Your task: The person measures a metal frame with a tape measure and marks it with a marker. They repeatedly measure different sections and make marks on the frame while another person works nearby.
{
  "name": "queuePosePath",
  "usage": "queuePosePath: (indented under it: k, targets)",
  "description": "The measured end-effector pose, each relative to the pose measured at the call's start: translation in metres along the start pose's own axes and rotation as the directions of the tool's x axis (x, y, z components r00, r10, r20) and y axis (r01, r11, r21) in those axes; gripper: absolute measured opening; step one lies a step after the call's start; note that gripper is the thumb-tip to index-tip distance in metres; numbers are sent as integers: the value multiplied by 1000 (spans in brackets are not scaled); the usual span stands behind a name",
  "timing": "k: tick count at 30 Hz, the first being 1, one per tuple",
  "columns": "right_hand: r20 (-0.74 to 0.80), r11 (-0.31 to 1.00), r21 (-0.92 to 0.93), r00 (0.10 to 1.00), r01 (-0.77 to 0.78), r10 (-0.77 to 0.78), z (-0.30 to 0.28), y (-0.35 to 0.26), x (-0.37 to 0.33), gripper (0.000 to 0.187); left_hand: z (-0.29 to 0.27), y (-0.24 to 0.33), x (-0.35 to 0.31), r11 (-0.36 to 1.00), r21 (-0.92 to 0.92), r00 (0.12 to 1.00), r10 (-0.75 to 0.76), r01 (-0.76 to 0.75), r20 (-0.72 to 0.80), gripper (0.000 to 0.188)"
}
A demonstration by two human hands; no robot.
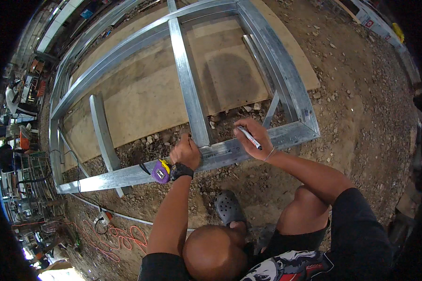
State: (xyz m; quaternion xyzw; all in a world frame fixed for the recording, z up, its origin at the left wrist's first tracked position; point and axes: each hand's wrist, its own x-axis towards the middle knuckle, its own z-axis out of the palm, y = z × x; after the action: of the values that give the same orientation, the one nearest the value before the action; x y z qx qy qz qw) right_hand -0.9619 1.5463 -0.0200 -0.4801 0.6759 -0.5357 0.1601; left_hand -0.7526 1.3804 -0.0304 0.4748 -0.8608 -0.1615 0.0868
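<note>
My left hand (pixel 186 152), with a dark watch on its wrist, rests closed on the near steel beam (pixel 227 152). It is beside the end of the middle crossbar (pixel 187 79); what its curled fingers hold, if anything, is hidden. Against that wrist, at the beam, is a purple and yellow tape measure (pixel 161 172). To the right of the crossbar, my right hand (pixel 258 136) grips a white marker pen (pixel 250 138) above the same beam. The dark end of the pen points toward me. Both beams belong to a large galvanized metal frame.
Plywood sheets (pixel 126 122) lie beneath the frame on stony soil. A loose steel channel (pixel 103 136) leans across its left part. An orange cord (pixel 122 239) and a power socket (pixel 103 218) are at lower left. A person (pixel 16 100) is at far left.
</note>
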Motion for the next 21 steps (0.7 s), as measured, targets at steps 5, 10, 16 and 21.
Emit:
queuePosePath:
  k: [5, 10, 16, 21]
  targets:
    - [18, 999, -23, 999, -38, 38, 3, -1, 5, 18, -2, -4, 8, 998, 54, 997, -33, 29, 69, 21]
    - [22, 920, -168, 934, 354, -356, 19, 29, -1, 23, -3, -32, 9, 968, 171, 969, 152, -186, 196, 46]
    - [202, 882, 471, 975, -16, -91, 50, 49, -16, 30, 84, -137, 0, 991, 75, 987, 119, -111, -105, 44]
    - [96, 982, 161, 988, 103, -119, 47, 53, -12, 34, 49, -57, 4, 975, 215, 990, -75, 49, 116, 54]
